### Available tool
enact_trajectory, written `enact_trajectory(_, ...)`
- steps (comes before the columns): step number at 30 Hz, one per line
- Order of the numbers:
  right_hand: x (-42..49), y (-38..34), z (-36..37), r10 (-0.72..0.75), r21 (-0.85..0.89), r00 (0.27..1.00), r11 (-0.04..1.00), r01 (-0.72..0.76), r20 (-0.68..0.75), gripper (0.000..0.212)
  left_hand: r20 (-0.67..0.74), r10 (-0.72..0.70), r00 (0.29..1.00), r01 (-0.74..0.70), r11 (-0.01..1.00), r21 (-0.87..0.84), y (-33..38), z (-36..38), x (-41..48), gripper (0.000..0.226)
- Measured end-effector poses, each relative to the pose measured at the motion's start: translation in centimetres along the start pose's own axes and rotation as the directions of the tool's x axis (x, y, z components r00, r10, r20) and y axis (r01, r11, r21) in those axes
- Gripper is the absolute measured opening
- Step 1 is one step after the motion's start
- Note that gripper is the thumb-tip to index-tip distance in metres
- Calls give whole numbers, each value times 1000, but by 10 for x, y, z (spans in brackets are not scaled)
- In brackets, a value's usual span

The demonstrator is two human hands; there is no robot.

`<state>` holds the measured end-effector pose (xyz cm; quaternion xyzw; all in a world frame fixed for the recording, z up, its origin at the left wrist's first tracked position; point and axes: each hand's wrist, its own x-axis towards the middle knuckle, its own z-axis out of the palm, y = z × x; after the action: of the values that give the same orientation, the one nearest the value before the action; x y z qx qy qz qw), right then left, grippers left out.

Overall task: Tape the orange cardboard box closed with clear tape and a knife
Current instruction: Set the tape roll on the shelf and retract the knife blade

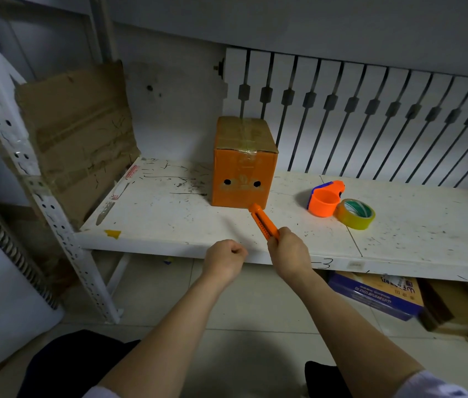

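Note:
The orange cardboard box (241, 173) stands upright on the white shelf (169, 225), its top flaps down with clear tape running across them and over the front edge. My right hand (287, 254) is shut on the rear end of an orange utility knife (263, 221), whose front end points at the box's lower right corner. My left hand (225, 258) is a closed fist over the shelf's front edge, holding nothing. A roll of clear tape (356, 214) lies flat to the right of the box, beside an orange tape dispenser (324, 198).
A flattened brown cardboard sheet (80, 133) leans at the shelf's left end against a perforated metal upright (43, 196). A white radiator (370, 116) runs behind the shelf. Boxes (379, 294) sit on the floor below at right.

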<state>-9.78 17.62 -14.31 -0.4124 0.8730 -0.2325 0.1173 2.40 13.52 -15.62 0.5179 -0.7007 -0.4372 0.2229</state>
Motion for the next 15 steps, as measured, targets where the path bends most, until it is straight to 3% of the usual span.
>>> enact_trajectory(9,8,7,9,-14,81,1000,997,13,7,27,10,9,1000,-9,1000,9,0,5,13,18)
enact_trajectory(13,26,17,7,114,199,993,974,-109,-15,38,14,23,1000,-24,999,37,-1,7,30,15)
enact_trajectory(15,44,23,3,165,177,986,971,-163,0,43,12,26,1000,-27,999,34,2,8,42,16)
